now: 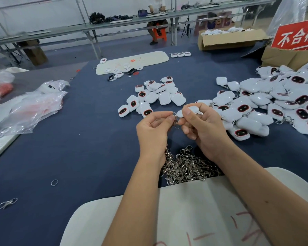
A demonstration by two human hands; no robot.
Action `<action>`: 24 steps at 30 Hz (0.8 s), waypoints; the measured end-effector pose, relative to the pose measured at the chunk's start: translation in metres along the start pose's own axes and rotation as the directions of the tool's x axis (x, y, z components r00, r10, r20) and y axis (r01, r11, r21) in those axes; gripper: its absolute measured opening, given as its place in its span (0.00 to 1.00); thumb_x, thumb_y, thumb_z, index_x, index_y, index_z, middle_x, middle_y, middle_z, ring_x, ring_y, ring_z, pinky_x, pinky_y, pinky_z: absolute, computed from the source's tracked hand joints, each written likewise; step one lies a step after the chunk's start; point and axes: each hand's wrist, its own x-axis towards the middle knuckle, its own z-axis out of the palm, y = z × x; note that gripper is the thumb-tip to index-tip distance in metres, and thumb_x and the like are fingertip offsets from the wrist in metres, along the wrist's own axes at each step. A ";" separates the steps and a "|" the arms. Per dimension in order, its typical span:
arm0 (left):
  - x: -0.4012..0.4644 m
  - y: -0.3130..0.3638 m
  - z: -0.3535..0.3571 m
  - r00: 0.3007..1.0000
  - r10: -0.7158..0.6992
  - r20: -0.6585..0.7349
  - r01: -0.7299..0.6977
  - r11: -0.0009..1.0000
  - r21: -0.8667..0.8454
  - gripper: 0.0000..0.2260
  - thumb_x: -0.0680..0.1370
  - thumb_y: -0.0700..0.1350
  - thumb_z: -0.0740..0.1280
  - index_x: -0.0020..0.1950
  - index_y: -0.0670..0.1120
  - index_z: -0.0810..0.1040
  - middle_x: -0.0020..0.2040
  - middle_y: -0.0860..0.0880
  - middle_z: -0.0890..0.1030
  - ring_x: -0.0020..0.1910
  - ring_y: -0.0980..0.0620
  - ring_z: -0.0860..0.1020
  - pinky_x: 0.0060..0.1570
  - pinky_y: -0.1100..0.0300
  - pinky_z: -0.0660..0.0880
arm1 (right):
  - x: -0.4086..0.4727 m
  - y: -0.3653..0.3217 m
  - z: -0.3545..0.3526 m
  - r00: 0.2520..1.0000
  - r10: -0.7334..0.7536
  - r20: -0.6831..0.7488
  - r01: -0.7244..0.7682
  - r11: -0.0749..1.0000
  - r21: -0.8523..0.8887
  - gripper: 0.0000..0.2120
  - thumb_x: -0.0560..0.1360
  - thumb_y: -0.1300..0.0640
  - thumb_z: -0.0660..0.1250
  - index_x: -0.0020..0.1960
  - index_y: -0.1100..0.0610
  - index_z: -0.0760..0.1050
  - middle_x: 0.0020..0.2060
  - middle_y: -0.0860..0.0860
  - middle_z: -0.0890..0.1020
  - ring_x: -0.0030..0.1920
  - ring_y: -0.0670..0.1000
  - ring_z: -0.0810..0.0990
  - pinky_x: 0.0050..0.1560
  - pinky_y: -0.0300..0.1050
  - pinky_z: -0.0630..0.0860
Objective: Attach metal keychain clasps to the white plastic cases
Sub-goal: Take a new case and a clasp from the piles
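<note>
My right hand (199, 125) grips a white plastic case (180, 113) above the blue table. My left hand (153, 132) pinches a metal keychain clasp (175, 118) at the case's left corner, and the clasp hangs down between my hands. A pile of loose metal clasps (187, 166) lies under my wrists. A small group of white cases (153, 98) with dark red-rimmed faces sits just beyond my hands. To the right spreads a larger heap of cases (274, 107), some with clasps showing.
A white foam board (185, 219) lies at the near edge under my forearms. A loose ring (54, 182) and a stray clasp (7, 204) lie at left. Plastic bags (34, 107) sit far left. Cardboard boxes (229, 39) and a red sign (297, 35) stand back right.
</note>
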 end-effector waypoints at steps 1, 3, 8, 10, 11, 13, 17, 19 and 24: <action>0.001 0.000 -0.001 1.000 0.025 -0.001 -0.025 0.999 0.040 0.07 0.76 0.32 0.74 0.45 0.44 0.85 0.39 0.45 0.86 0.41 0.52 0.84 0.45 0.60 0.78 | 0.000 0.000 0.000 1.000 0.001 -0.001 -0.001 1.000 -0.001 0.16 0.71 0.47 0.77 0.51 0.55 0.77 0.37 0.57 0.84 0.28 0.49 0.76 0.25 0.36 0.68; 0.004 -0.001 -0.003 0.994 0.104 0.022 -0.106 0.980 0.167 0.09 0.76 0.33 0.74 0.43 0.47 0.85 0.39 0.47 0.86 0.42 0.53 0.84 0.46 0.61 0.79 | 0.000 0.000 0.000 1.000 0.002 -0.009 -0.002 1.000 -0.008 0.16 0.71 0.47 0.77 0.51 0.56 0.77 0.36 0.56 0.83 0.27 0.48 0.76 0.25 0.36 0.68; 0.007 0.000 -0.013 0.900 0.363 0.242 -0.435 0.703 0.563 0.10 0.76 0.34 0.73 0.43 0.48 0.85 0.38 0.58 0.84 0.41 0.59 0.81 0.43 0.69 0.74 | 0.000 0.002 0.001 0.999 0.017 -0.051 -0.021 0.997 -0.078 0.15 0.72 0.50 0.75 0.50 0.58 0.75 0.33 0.55 0.82 0.26 0.48 0.75 0.23 0.37 0.66; 0.005 0.000 -0.014 0.848 0.429 0.311 -0.525 0.596 0.607 0.09 0.76 0.33 0.71 0.44 0.47 0.85 0.40 0.57 0.84 0.43 0.57 0.81 0.45 0.67 0.75 | 0.000 0.003 0.001 0.998 0.021 -0.062 -0.027 0.995 -0.101 0.15 0.73 0.50 0.75 0.50 0.59 0.74 0.33 0.55 0.82 0.26 0.48 0.75 0.23 0.37 0.67; 0.004 -0.001 -0.013 0.841 0.449 0.302 -0.533 0.590 0.606 0.09 0.76 0.34 0.71 0.45 0.47 0.85 0.41 0.56 0.84 0.44 0.56 0.81 0.46 0.65 0.76 | 0.001 0.003 0.001 0.998 0.019 -0.063 -0.025 0.996 -0.090 0.15 0.73 0.50 0.75 0.50 0.59 0.75 0.33 0.54 0.82 0.26 0.48 0.75 0.24 0.37 0.67; 0.001 -0.003 -0.007 0.877 0.439 0.196 -0.470 0.697 0.541 0.07 0.77 0.35 0.72 0.45 0.47 0.85 0.41 0.56 0.85 0.44 0.57 0.83 0.47 0.66 0.77 | 0.002 0.002 0.000 0.998 0.021 -0.057 -0.022 1.000 -0.021 0.14 0.72 0.50 0.74 0.51 0.57 0.76 0.34 0.54 0.83 0.27 0.47 0.75 0.24 0.36 0.67; 0.000 -0.005 0.003 0.979 0.199 0.047 -0.205 0.944 0.258 0.04 0.78 0.39 0.74 0.49 0.47 0.85 0.44 0.51 0.87 0.45 0.57 0.84 0.49 0.62 0.79 | 0.004 0.001 -0.003 0.999 0.031 -0.014 -0.029 0.994 0.101 0.16 0.74 0.51 0.72 0.56 0.59 0.75 0.37 0.54 0.84 0.27 0.44 0.75 0.25 0.33 0.66; 0.000 -0.004 0.004 0.992 0.115 0.059 -0.123 0.982 0.142 0.05 0.78 0.37 0.73 0.49 0.47 0.84 0.41 0.49 0.86 0.41 0.58 0.83 0.46 0.64 0.79 | 0.004 0.001 -0.004 0.999 0.036 0.009 -0.037 0.992 0.122 0.16 0.75 0.52 0.71 0.58 0.60 0.75 0.37 0.53 0.84 0.28 0.44 0.75 0.25 0.32 0.66; -0.002 -0.001 0.004 1.000 0.022 0.010 -0.022 1.000 -0.016 0.04 0.77 0.34 0.74 0.49 0.42 0.84 0.40 0.46 0.87 0.41 0.54 0.85 0.46 0.62 0.80 | 0.004 0.003 -0.003 0.999 0.038 0.026 -0.041 0.991 0.126 0.20 0.74 0.51 0.73 0.59 0.61 0.74 0.38 0.55 0.85 0.28 0.44 0.75 0.25 0.33 0.67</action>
